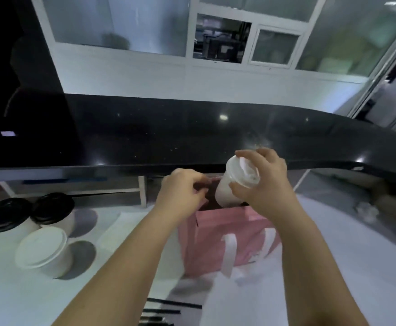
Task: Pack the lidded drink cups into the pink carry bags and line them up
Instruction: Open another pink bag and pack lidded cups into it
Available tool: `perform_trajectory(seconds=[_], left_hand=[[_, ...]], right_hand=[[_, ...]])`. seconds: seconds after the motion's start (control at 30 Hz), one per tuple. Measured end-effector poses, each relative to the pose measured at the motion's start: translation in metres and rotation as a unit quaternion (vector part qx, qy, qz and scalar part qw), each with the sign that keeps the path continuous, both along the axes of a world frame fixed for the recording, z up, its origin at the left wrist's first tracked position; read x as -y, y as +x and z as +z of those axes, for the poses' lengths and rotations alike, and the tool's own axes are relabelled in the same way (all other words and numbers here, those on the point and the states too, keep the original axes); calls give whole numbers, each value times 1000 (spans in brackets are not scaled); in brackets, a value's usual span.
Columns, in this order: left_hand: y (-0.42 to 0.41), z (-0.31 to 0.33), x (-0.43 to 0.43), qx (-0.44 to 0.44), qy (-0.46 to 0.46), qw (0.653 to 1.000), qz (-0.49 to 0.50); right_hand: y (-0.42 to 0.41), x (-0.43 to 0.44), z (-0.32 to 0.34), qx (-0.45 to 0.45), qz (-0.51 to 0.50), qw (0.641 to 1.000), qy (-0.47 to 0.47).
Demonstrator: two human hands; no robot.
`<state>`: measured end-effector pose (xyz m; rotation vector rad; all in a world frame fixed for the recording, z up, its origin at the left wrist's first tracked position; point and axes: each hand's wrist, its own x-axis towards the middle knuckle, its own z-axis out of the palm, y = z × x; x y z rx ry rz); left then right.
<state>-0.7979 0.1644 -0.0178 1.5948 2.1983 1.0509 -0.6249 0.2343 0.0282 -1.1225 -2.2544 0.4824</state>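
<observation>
A pink carry bag (218, 241) with white handles stands open on the white counter in front of me. My right hand (262, 182) grips a white cup with a white lid (229, 184) by its top and holds it tilted, its base inside the bag's mouth. At the bag's left rim, my left hand (180, 191) pinches the edge and holds it open. To the left stand two white cups with black lids (6, 215) (53, 205) and one white-lidded cup (42, 248).
A glossy black raised counter ledge (192, 132) runs across behind the bag. Black straws (168, 307) lie near the front edge of the white counter. A crumpled clear wrapper (366, 211) lies at the right. White partition with windows stands beyond.
</observation>
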Motion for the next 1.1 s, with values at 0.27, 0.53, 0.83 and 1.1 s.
perform_trajectory(seconds=[0.27, 0.53, 0.83, 1.1], left_hand=[[4, -1, 5, -80, -170, 981, -54], [30, -6, 13, -125, -267, 951, -95], [41, -9, 23, -131, -249, 956, -81], [41, -13, 32, -132, -227, 963, -52]], right_hand=[[20, -31, -42, 138, 50, 988, -47], [7, -51, -44, 353, 88, 931, -24], [-13, -40, -83, 268, 234, 929, -102], [-18, -27, -126, 329, 277, 900, -71]])
